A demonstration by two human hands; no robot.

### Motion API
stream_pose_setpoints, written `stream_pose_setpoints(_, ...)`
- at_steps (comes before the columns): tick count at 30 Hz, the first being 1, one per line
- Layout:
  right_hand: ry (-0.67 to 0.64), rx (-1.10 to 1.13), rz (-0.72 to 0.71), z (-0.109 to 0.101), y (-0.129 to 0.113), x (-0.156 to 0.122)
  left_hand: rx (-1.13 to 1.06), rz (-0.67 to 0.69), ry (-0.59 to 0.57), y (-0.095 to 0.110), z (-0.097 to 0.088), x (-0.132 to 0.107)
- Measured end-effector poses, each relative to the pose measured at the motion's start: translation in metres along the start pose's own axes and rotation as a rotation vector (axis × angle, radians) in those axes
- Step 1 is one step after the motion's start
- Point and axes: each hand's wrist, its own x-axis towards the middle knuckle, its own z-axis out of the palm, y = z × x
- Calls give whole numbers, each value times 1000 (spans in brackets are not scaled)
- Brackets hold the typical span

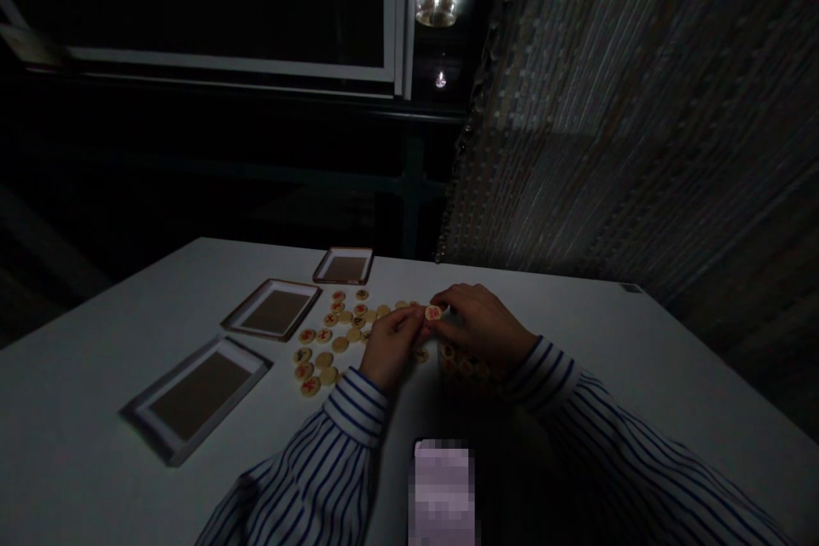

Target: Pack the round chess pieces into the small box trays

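A round wooden xiangqi piece (pixel 433 313) with a red character is held up between the fingertips of both hands. My left hand (pixel 392 347) is closed, its thumb and fingers pinching at the left side of the piece. From the other side, my right hand (pixel 485 322) curls over and grips the same piece with thumb and forefinger. Several more xiangqi pieces (pixel 340 345) lie loose on the white table to the left, some with red or black characters, some blank side up. Beneath my right hand, a dim group of pieces (pixel 466 367) sits close together, partly in shadow.
Three shallow box parts (pixel 136 415) lie along the left of the white table (pixel 77 409). A phone (pixel 443 490) with a lit screen is at the near edge. A beaded curtain (pixel 576 102) hangs behind at right, and a white-framed window (pixel 400 17) is behind.
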Motion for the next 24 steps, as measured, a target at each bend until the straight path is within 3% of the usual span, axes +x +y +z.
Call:
stream_pose_setpoints(8,-11,65,18,11,0,-4,-133,-94,11,-3,0,-4)
stream_pose_setpoints(24,-10,300,84,14,3,-6,-60,-44,38,-12,-2,-6)
